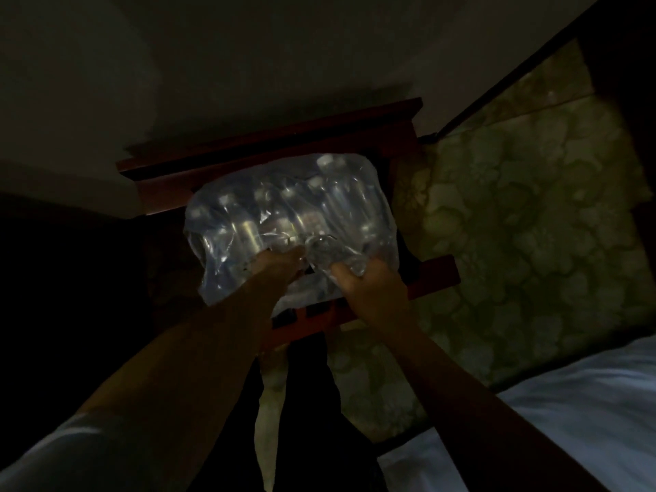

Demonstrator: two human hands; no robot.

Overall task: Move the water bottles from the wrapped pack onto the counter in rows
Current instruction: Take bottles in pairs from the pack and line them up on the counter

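Both hands, left hand and right hand, had fingers clamped on the wrapped pack's near-edge plastic, seemingly to tear it open.

No text, label, brand, number or sign can be read anywhere in this dim head view. The water bottles inside the wrapped pack carry bands that may be labels, but glare on the plastic film and the low light blur them past reading. The film itself shows no legible print.
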